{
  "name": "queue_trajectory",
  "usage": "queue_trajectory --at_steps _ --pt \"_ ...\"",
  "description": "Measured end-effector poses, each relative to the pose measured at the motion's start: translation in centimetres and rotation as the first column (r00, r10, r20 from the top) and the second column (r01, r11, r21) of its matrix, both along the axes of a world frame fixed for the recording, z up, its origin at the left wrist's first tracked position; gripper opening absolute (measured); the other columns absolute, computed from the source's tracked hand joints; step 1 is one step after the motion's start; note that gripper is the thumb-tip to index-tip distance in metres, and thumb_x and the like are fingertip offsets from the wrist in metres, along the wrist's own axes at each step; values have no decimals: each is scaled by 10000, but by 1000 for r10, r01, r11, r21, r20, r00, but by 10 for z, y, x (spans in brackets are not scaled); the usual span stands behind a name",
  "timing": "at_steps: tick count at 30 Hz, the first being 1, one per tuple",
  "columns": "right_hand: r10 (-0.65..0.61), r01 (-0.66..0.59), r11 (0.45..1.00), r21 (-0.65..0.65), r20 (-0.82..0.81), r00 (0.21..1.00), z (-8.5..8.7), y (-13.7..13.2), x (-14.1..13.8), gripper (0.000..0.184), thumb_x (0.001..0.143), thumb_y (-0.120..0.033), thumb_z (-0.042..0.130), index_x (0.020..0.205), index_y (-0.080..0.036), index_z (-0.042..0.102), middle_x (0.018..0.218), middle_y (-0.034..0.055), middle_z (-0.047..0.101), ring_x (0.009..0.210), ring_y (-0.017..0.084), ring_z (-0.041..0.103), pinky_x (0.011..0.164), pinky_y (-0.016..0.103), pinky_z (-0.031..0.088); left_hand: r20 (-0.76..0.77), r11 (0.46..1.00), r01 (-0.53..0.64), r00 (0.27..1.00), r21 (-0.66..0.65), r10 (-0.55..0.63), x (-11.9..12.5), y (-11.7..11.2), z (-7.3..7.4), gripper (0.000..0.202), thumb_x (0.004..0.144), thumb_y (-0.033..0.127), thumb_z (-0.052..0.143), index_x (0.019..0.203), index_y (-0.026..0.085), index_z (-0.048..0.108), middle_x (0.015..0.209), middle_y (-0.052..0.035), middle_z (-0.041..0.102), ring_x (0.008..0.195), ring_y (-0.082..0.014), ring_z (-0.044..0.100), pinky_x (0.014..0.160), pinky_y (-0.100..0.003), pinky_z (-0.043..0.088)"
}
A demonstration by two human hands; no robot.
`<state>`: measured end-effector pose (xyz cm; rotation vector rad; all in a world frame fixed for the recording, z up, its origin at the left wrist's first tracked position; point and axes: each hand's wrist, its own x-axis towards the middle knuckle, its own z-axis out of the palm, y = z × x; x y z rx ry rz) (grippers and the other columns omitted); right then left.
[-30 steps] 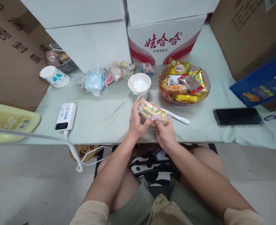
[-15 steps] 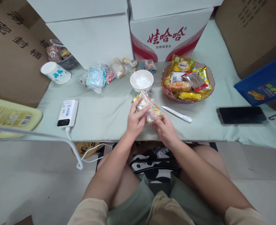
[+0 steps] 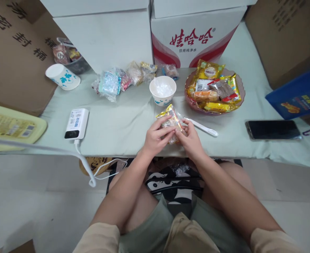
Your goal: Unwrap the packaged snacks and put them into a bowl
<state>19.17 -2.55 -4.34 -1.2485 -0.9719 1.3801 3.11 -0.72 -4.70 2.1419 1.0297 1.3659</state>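
Between my two hands is a small shiny snack packet (image 3: 171, 117), yellow and clear with coloured print, held just above the front of the table. My left hand (image 3: 157, 137) grips its left side, with the fingers lying across its face. The fingertips of my right hand (image 3: 190, 138) pinch the lower right of the packet, close to the left fingertips. Right behind the packet stands a paper cup (image 3: 162, 92) with clear plastic film in it. A white plastic-handled knife or cutter (image 3: 204, 127) lies beside my right hand, its left end partly hidden.
A pink glass bowl (image 3: 241, 92) of wrapped snacks stands at the back right. Several wrapped snacks (image 3: 109, 84) lie in a row before white cartons (image 3: 110, 42). A power bank (image 3: 77, 123) with a cable, a tipped paper cup (image 3: 62, 76) and a phone (image 3: 273, 129) are also on the table.
My right hand has moved up along the packet and closer to my left hand, so the fingertips now meet over it. The packet has shifted slightly right, and the camera view has moved a little.
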Motion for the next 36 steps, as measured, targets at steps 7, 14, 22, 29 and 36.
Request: queue_trajectory --at_steps 7,14,22,29,36 --pt "26 -33 997 76 97 995 1 1 2 315 782 -479 707 930 -220 605 881 -7 663 797 175 593 756 311 499 334 881 -12 923 -473 192 13 -5 -4 934 782 528 783 1534 337 263 1588 -155 376 1280 -269 607 1003 -385 558" --pt "-4 -82 978 192 408 913 15 0 31 336 824 -494 662 1041 -237 645 1061 85 695 875 248 659 743 374 526 475 596 172 784 -784 399 3 3 14 925 631 456 884 1378 248 379 1015 -63 728 858 -206 729 773 -325 605" --pt "-72 -197 972 124 966 249 10 3 81 293 893 -214 497 1099 -166 700 1100 198 693 1009 358 620 892 490 486 392 632 -76 726 -771 565 -8 15 12 813 656 329 846 1318 270 378 999 -39 704 831 -185 721 699 -283 596" --pt "186 -223 970 92 303 934 20 -12 49 319 892 -447 554 1052 -236 730 873 41 718 695 188 642 626 331 543 402 741 -24 828 -671 391 5 10 3 760 691 341 831 1287 256 366 1068 -70 715 919 -206 735 827 -328 589" --pt "253 -262 964 41 148 956 21 -11 29 343 826 -437 622 1025 -191 757 788 22 705 671 150 631 651 286 532 378 809 83 908 -582 179 15 6 -8 690 698 401 854 1221 266 425 977 -26 722 820 -176 728 716 -270 577"
